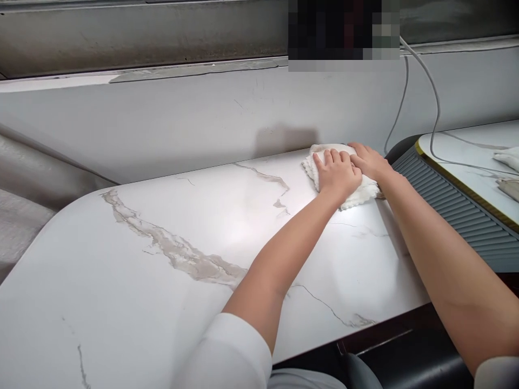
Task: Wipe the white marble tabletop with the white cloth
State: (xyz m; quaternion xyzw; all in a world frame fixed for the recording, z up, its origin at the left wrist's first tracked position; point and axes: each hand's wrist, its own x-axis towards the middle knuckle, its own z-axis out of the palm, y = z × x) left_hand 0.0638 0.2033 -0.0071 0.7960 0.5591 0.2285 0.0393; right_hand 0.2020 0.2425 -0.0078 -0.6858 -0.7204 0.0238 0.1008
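A white cloth (pixel 363 195) with a scalloped edge lies folded near the far edge of a marble-patterned tabletop (pixel 211 213). My left hand (pixel 337 175) presses flat on top of it, its fingers spread. Just to the right, my right hand (pixel 371 162) grips the cloth's right side, its fingers reaching toward the table's far edge. The two hands touch near the thumbs. Beneath the heel of my right hand shows a small brownish bit, too hidden to name.
Behind the table stands a pale wall panel (pixel 182 121) under a dark sill. At right is a second table (pixel 458 146) with gold trim and a ribbed grey side, bearing folded cloths (pixel 508 158). A thin cable (pixel 438 102) hangs onto it. A black seat (pixel 417 351) sits below the near edge.
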